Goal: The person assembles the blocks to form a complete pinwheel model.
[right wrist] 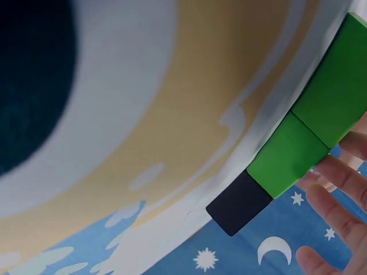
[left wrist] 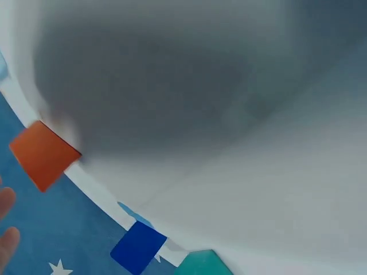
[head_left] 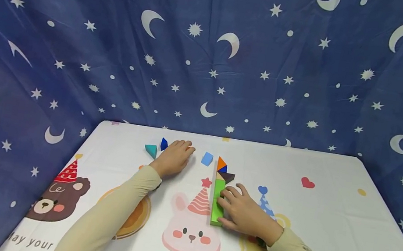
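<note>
Green blocks (head_left: 216,210) (right fingers (head_left: 229,196) touching) lie well inside the tabletop's edge (head_left: 301,151).

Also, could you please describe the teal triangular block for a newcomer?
On the white tablecloth, go right of the bear print, towards the far edge. Left of the left hand, the teal triangular block lies near a dark blue block; of these blocks, only it is teal.

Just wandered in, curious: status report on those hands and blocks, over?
Left hand by orange block. Right hand touching green blocks. Light-blue block between the hands, perhaps in the way.
</note>
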A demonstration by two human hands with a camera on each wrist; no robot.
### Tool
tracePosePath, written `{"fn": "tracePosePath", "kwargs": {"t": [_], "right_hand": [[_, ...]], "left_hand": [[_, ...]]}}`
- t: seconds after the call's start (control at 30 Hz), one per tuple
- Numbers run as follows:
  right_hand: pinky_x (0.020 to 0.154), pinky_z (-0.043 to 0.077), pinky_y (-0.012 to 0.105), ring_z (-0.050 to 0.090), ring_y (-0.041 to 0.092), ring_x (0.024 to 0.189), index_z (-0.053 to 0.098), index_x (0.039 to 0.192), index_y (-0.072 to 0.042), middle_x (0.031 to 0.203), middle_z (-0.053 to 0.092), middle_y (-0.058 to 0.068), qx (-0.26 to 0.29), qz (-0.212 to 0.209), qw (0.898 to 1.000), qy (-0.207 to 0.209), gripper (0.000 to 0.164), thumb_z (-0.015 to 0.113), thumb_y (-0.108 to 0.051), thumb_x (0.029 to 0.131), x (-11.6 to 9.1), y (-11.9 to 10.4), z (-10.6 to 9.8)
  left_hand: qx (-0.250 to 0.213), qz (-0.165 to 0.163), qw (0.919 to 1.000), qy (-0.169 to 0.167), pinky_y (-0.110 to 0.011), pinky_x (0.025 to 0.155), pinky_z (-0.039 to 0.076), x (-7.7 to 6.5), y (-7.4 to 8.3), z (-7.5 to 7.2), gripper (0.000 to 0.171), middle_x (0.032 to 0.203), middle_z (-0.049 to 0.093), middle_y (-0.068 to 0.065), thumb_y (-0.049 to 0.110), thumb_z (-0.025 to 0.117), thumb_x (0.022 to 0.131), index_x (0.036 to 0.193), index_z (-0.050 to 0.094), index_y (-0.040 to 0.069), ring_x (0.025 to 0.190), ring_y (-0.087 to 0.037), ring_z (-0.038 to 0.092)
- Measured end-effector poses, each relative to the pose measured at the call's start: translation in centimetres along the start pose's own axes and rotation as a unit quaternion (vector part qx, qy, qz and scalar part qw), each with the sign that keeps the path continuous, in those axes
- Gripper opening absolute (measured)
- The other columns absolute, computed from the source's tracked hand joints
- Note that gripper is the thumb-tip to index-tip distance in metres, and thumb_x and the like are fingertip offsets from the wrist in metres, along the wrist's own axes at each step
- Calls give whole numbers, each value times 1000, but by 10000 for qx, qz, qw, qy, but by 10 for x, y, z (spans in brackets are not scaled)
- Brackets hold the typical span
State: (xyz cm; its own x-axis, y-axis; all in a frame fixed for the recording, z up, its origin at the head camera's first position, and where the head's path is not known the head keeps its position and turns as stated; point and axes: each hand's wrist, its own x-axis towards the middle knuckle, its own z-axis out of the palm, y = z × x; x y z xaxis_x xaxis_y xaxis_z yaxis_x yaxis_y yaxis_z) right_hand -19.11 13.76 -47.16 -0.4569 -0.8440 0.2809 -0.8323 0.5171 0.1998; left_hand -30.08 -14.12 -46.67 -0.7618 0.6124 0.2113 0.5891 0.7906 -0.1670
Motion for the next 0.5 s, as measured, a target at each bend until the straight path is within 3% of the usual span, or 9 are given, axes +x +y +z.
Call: {"fn": "tracePosePath", "kwargs": {"t": [0.17,0.5], "right_hand": [[96,38,49,54,24,107,59,111,-15,111,59,3,7,20,10000,-50,44,58,-51,85,0,0,2],[97,38,49,54,23,108,59,113,-16,113,60,3,38,113,9997,-191,45,56,-52,86,1,0,1]], "left_hand": [[134,48,9998,-125,-41,102,40,15,-1,2,33,123,53,-13,19,57,90,121,53,8,112,-28,53],[283,342,9983,-371,-40,104,39,43,19,3,33,125,52,-12,22,53,93,124,51,12,114,-27,53]]}}
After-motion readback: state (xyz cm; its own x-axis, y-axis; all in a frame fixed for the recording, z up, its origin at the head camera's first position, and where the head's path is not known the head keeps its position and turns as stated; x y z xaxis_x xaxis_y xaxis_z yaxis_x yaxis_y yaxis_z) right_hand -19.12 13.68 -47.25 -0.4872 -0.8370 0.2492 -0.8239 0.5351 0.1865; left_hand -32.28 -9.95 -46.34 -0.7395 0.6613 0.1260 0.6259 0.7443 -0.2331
